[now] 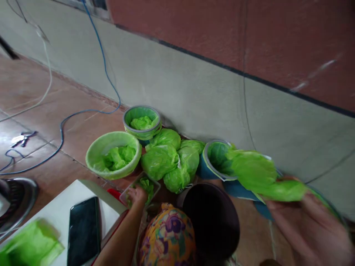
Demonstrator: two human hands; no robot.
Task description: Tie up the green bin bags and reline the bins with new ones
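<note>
My left hand point(136, 196) reaches down into a small clear plastic box point(156, 190) that holds green plastic strips point(148, 186). Its fingers curl among the strips, and their tips are partly hidden. At the right, my right hand point(313, 225) grips a crumpled light green plastic bag point(252, 170); hand and bag are smeared by motion. The bag hangs over a blue bin point(206, 168) with a grey rim and a green liner. Several knotted, puffed green bags point(161, 160) lie piled between the box and that bin.
Two green-lined bins, a pale wide one point(91, 157) and a grey-rimmed one point(126, 117), stand near the wall. A dark bucket point(212, 221) is beside my patterned knee point(168, 240). On a white surface point(63, 199) lie a phone point(84, 231) and a green bag point(33, 245). A blue cable point(62, 129) crosses the floor.
</note>
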